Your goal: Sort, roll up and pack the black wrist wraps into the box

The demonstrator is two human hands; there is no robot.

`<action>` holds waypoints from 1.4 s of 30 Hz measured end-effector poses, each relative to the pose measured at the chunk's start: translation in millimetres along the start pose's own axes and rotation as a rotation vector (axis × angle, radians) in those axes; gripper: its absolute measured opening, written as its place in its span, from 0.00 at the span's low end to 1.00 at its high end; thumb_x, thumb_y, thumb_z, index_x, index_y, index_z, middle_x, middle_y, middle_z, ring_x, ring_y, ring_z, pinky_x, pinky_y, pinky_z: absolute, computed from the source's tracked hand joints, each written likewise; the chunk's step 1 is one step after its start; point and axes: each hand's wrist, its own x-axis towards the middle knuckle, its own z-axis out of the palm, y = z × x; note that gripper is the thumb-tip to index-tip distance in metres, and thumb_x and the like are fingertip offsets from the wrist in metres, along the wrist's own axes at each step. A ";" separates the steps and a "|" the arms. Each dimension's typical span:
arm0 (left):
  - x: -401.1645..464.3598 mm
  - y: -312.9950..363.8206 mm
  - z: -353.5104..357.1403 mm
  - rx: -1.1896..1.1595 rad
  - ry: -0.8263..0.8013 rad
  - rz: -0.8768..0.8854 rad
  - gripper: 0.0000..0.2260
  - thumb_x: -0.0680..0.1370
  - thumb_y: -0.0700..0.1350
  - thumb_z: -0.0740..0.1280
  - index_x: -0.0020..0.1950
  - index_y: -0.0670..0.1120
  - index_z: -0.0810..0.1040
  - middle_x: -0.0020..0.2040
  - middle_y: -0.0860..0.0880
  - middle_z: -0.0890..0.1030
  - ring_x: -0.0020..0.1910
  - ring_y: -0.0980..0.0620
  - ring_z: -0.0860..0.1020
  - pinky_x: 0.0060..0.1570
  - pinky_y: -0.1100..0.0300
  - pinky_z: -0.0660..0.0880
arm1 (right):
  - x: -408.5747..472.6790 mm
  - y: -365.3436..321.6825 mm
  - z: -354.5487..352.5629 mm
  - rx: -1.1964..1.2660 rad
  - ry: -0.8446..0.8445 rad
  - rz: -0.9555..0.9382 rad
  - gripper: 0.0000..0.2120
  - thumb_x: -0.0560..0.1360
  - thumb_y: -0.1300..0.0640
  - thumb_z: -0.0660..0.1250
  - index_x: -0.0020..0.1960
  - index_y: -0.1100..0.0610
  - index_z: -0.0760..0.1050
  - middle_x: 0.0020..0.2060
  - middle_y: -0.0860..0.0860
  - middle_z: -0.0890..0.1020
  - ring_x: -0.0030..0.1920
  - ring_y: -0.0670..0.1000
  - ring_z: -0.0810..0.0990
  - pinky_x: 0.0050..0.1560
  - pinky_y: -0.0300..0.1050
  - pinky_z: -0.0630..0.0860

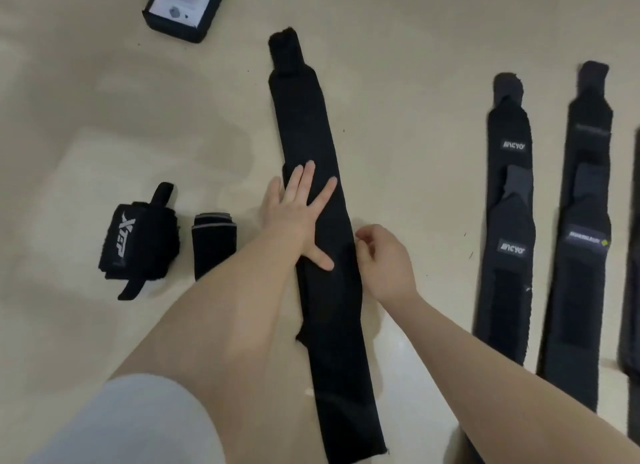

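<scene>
Beige floor point(398, 82), left hand point(298, 217) flat, fingers spread on unrolled wrap point(311, 134); right hand point(384, 259) curled, grip unclear

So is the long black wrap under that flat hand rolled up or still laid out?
Laid out: the wrap lies full length on the floor, pressed by the left hand.

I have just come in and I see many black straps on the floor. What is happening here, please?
A person is sorting black fabric wrist wraps on a beige floor. The left hand presses flat on a long unrolled black wrap in the middle, while the right hand, fingers curled, is at its right edge. Two rolled black wraps lie to the left, more flat wraps with logo labels lie to the right, and the black box with white lining waits at the top.
</scene>
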 end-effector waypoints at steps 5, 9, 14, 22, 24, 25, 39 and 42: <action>-15.8 5.8 -7.4 0.047 0.315 0.045 0.61 0.61 0.72 0.69 0.75 0.50 0.31 0.76 0.44 0.34 0.76 0.43 0.38 0.73 0.43 0.40 | -57.6 21.5 16.0 -0.076 -0.020 -0.067 0.19 0.78 0.59 0.59 0.68 0.56 0.66 0.60 0.52 0.73 0.57 0.50 0.72 0.49 0.37 0.66; -71.3 29.6 36.1 -0.444 0.518 -0.120 0.42 0.76 0.57 0.66 0.78 0.45 0.43 0.78 0.43 0.47 0.76 0.44 0.50 0.73 0.51 0.51 | -88.4 21.6 19.4 0.083 -0.012 0.151 0.20 0.79 0.60 0.59 0.70 0.59 0.63 0.55 0.52 0.75 0.53 0.50 0.75 0.49 0.37 0.67; -144.0 58.4 99.7 -1.296 0.273 -0.419 0.25 0.80 0.44 0.61 0.75 0.41 0.58 0.66 0.44 0.71 0.60 0.51 0.72 0.58 0.63 0.66 | -125.8 34.5 28.5 -0.082 -0.101 0.342 0.09 0.78 0.54 0.59 0.51 0.59 0.72 0.41 0.50 0.76 0.42 0.53 0.75 0.39 0.43 0.69; -195.8 98.0 140.2 -1.537 -0.092 -0.552 0.12 0.80 0.42 0.58 0.61 0.38 0.73 0.52 0.41 0.78 0.49 0.46 0.76 0.51 0.56 0.72 | -176.0 36.8 48.1 -0.163 -0.127 0.341 0.25 0.72 0.50 0.71 0.61 0.60 0.65 0.57 0.56 0.71 0.55 0.57 0.74 0.49 0.47 0.73; -194.8 101.3 131.7 -1.652 -0.122 -0.586 0.09 0.80 0.45 0.61 0.50 0.40 0.75 0.43 0.44 0.77 0.41 0.48 0.75 0.44 0.58 0.72 | -179.7 36.2 42.8 0.140 -0.152 0.446 0.23 0.73 0.54 0.69 0.64 0.61 0.65 0.57 0.56 0.73 0.54 0.57 0.76 0.48 0.45 0.72; -194.1 101.5 126.2 -1.672 -0.160 -0.590 0.10 0.79 0.48 0.63 0.50 0.42 0.75 0.44 0.46 0.77 0.43 0.48 0.76 0.46 0.57 0.73 | -181.9 35.3 36.6 0.323 -0.169 0.502 0.20 0.74 0.56 0.68 0.62 0.61 0.67 0.55 0.56 0.75 0.52 0.55 0.77 0.47 0.43 0.72; -194.5 78.5 74.0 -1.748 -0.201 -0.354 0.35 0.77 0.34 0.64 0.76 0.55 0.50 0.60 0.47 0.76 0.51 0.46 0.80 0.47 0.50 0.79 | -206.0 29.9 -9.1 0.732 -0.181 0.343 0.10 0.77 0.65 0.63 0.54 0.56 0.66 0.38 0.56 0.78 0.31 0.50 0.73 0.30 0.36 0.70; -189.4 71.3 65.1 -1.890 -0.285 -0.298 0.20 0.79 0.41 0.62 0.70 0.51 0.67 0.56 0.49 0.79 0.52 0.48 0.80 0.49 0.52 0.78 | -207.6 31.6 -10.9 0.818 -0.206 0.307 0.08 0.78 0.68 0.60 0.46 0.57 0.74 0.36 0.54 0.77 0.30 0.49 0.73 0.31 0.37 0.71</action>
